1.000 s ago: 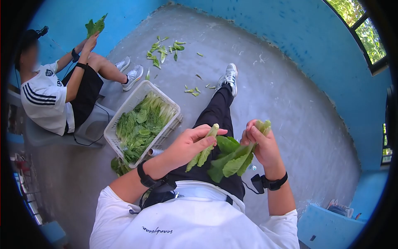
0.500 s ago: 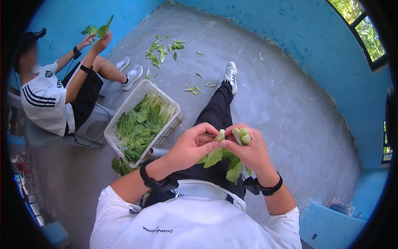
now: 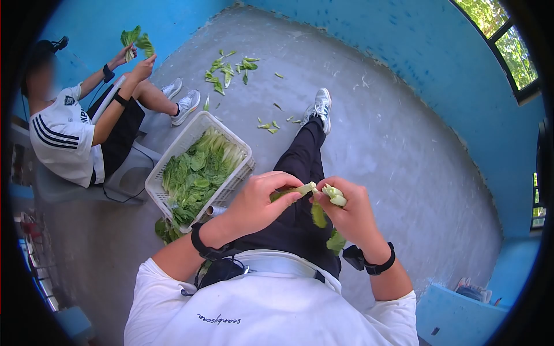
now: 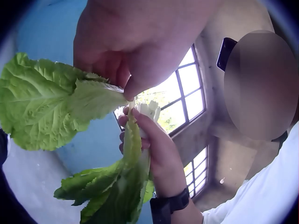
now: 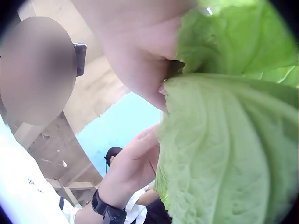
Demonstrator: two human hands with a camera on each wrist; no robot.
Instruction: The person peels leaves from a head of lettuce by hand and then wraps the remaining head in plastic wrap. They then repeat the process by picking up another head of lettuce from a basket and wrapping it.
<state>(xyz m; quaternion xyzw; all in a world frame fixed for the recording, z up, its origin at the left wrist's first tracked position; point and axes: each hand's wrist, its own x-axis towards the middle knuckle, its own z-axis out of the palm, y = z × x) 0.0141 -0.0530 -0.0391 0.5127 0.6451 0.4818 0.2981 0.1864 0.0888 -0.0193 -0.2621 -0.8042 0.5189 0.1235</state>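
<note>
Both hands worked over my lap: left hand point(image 3: 262, 199) pinched a leaf point(image 4: 56, 105), right hand point(image 3: 349, 213) gripped the stalk point(image 3: 333, 195), right of the crate point(image 3: 173, 154), to pull them apart.

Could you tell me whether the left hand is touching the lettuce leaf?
Touching: the left wrist view shows the left hand pinching the lettuce leaf at its stem.

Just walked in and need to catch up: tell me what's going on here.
A seated person is pulling a leafy green apart over their lap. The left hand pinches one leaf by its stalk, while the right hand grips the rest of the bunch by its pale base. A white crate of the same greens sits on the floor to their left, and trimmed scraps lie scattered further out. A second person sits beyond the crate, holding up greens too.
</note>
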